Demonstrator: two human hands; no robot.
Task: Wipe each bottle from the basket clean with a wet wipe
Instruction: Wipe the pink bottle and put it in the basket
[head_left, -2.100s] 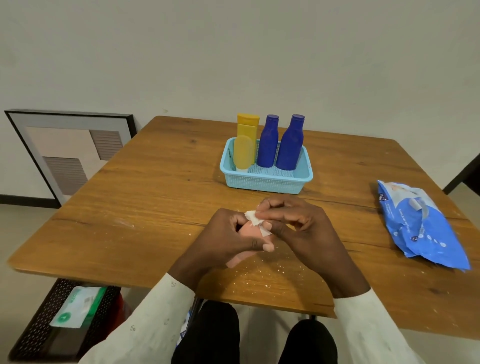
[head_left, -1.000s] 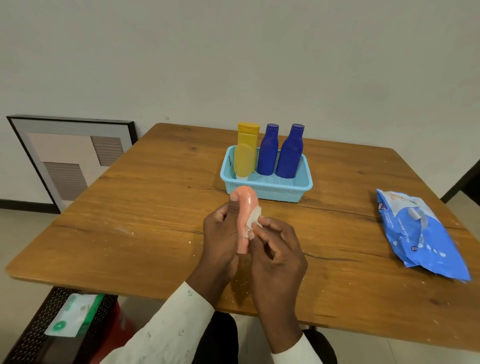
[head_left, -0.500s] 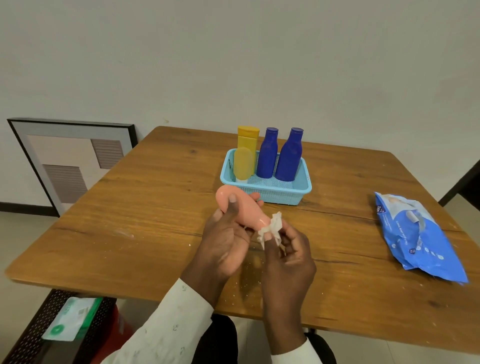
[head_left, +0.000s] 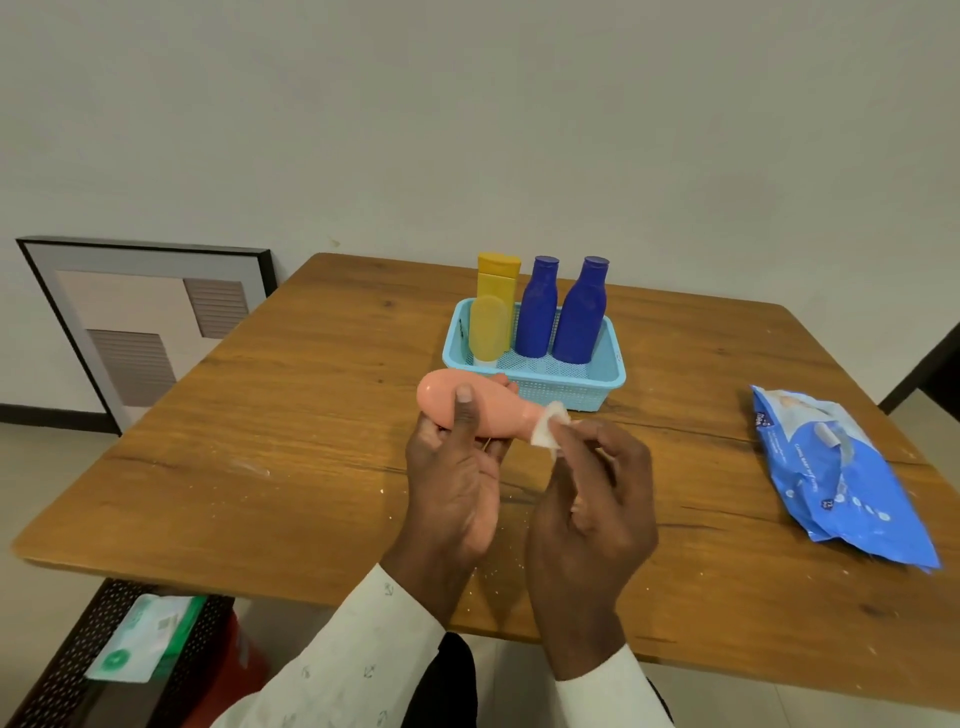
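Two hands in white sleeves work above the near middle of the square wooden table (head_left: 291, 467), whose top carries small white specks near the front edge. The left hand (head_left: 452, 488) grips the smooth peach-pink plastic bottle (head_left: 478, 410), with the thumb laid across its rounded body and the other fingers curled behind it; the bottle lies almost sideways in the air, its thick end to the left and its narrow neck to the right. The right hand (head_left: 587, 514) pinches a small crumpled white wet wipe (head_left: 550, 428) between the thumb and the fingers, and the wipe touches the neck end of the bottle. At the right side of the table lies a flat blue and white soft pack of wipes (head_left: 841, 473), well apart from the hands. Just behind the bottle, farther on the table, stands a light blue plastic basket (head_left: 582, 392) with a mesh wall. Inside it stand four containers: a small yellow oval bottle (head_left: 488, 327) at the left, upside down on its white cap, a taller yellow bottle (head_left: 497, 270) just behind it, and two dark blue bottles, one in the middle (head_left: 537, 312) and one at the right (head_left: 582, 317). On the floor at the near left is a black perforated surface with a green and white packet (head_left: 140, 639). Far left, a black-framed picture (head_left: 145, 322) leans on the pale wall.
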